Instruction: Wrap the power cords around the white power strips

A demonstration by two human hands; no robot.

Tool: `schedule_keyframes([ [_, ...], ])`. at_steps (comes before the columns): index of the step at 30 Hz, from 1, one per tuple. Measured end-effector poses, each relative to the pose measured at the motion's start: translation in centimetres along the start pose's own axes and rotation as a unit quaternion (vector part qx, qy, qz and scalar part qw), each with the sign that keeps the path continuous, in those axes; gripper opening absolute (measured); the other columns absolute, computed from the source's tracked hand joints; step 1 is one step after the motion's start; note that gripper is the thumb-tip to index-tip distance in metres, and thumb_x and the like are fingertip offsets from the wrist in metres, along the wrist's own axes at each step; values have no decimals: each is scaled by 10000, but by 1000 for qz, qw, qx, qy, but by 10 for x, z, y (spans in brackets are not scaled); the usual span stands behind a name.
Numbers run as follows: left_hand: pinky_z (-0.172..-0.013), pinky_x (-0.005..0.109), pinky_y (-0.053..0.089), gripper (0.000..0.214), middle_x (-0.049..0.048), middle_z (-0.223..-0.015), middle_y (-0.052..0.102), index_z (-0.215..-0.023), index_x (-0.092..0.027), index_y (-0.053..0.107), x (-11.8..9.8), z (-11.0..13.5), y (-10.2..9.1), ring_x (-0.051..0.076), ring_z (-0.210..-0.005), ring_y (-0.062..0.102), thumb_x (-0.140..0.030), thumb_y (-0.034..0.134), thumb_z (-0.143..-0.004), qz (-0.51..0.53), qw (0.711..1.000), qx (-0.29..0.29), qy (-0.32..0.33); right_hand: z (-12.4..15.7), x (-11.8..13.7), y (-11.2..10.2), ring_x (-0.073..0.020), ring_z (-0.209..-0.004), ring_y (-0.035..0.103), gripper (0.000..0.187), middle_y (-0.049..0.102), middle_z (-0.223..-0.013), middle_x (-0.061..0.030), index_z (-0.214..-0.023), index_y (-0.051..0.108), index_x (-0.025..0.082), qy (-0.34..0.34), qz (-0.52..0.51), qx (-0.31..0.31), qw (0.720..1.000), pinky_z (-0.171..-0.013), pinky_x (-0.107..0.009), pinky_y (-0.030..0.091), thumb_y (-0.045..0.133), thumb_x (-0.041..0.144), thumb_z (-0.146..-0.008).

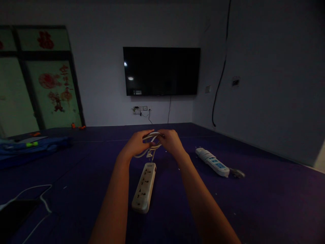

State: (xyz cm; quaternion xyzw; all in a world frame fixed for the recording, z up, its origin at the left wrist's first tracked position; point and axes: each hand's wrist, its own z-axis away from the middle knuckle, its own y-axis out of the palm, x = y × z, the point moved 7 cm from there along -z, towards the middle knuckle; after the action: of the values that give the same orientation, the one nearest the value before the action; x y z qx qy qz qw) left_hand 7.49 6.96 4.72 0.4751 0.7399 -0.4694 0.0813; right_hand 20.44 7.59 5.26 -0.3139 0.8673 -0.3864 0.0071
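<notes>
Coils of white power cord [153, 137] are gathered between my two hands, just beyond a power strip. My left hand [138, 144] is closed round the left side of the loops, while my right hand [170, 139] grips their right side. The cord's plug [149, 154] hangs below the loops. Nearer to me, the off-white power strip [144, 188] lies on the purple surface with its sockets facing up, between my forearms. Some fingertips are hidden behind the coils.
To the right lies a second power strip [212, 162] with its cord wrapped round it. A dark flat device [17, 213] with a white cable is at lower left. Blue cloth [38, 145] lies farther left. A television [162, 71] hangs on the back wall.
</notes>
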Motion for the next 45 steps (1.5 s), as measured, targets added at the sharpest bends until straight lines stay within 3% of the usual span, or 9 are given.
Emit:
schedule_keyframes([
  [5, -652, 253, 428, 184, 19, -737, 654, -835, -137, 669, -1, -1, -1, 147, -698, 574, -132, 624, -657, -42, 999, -4, 11, -3, 3, 3, -146, -723, 609, 214, 712, -855, -42, -939, 705, 189, -6, -72, 0, 997, -651, -218, 401, 577, 158, -771],
  [8, -626, 242, 406, 177, 15, -723, 639, -821, -132, 656, 4, -1, -7, 141, -676, 547, -168, 635, -650, -31, 999, -35, -3, -3, -10, -2, -135, -713, 619, 432, 686, -1053, -71, -1153, 635, 180, 22, -132, -27, 991, -683, -233, 458, 595, 124, -728],
  [11, -641, 239, 407, 193, 25, -760, 648, -824, -124, 644, 10, -1, -9, 137, -694, 551, -185, 632, -641, 11, 999, -39, -21, -1, -29, -4, -127, -692, 628, 469, 664, -1112, -87, -1230, 586, 187, 52, -149, -31, 987, -710, -257, 487, 547, 124, -766],
  [17, -688, 244, 440, 244, 36, -823, 660, -862, -130, 628, 7, 2, -14, 133, -738, 576, -207, 646, -631, 111, 993, -45, -19, 1, -52, 4, -147, -759, 646, 389, 702, -983, -89, -1174, 625, 164, 85, -113, 10, 990, -758, -260, 474, 523, 107, -802],
  [26, -684, 260, 438, 258, 32, -805, 650, -855, -126, 637, 3, 1, -14, 133, -725, 571, -210, 672, -614, 145, 988, -52, -3, 1, -26, 7, -113, -580, 581, 329, 668, -740, -29, -980, 678, 137, 16, -242, 51, 969, -566, -213, 430, 469, 371, -881],
  [33, -601, 232, 383, 199, -20, -688, 574, -802, -128, 635, -4, 0, -6, 101, -628, 504, -170, 680, -613, 152, 988, -31, 7, 0, -28, 5, -110, -562, 558, 454, 678, -923, -75, -1182, 593, 148, 36, -276, -11, 960, -563, -238, 435, 615, 356, -778],
  [38, -625, 236, 393, 208, -26, -679, 577, -818, -129, 651, -7, -1, 1, 101, -634, 511, -153, 706, -619, 166, 986, -12, -6, -1, -19, -4, -109, -573, 519, 203, 635, -680, -12, -861, 677, 160, -4, -176, -36, 984, -546, -208, 350, 572, 327, -816],
  [41, -687, 252, 434, 294, 30, -829, 654, -951, -137, 663, -6, 2, 5, 129, -738, 570, -241, 712, -680, 246, 968, 24, -34, -1, -21, -6, -108, -559, 490, 198, 600, -628, 1, -808, 662, 163, 11, -125, -49, 991, -533, -211, 308, 551, 325, -832],
  [45, -790, 290, 480, 415, 106, -1060, 662, -1073, -152, 637, 6, 7, 6, 185, -924, 611, -436, 643, -770, 417, 904, 47, -79, 0, -33, -4, -118, -558, 499, 219, 590, -618, -1, -792, 645, 168, 33, -132, -66, 988, -535, -217, 308, 524, 343, -842],
])
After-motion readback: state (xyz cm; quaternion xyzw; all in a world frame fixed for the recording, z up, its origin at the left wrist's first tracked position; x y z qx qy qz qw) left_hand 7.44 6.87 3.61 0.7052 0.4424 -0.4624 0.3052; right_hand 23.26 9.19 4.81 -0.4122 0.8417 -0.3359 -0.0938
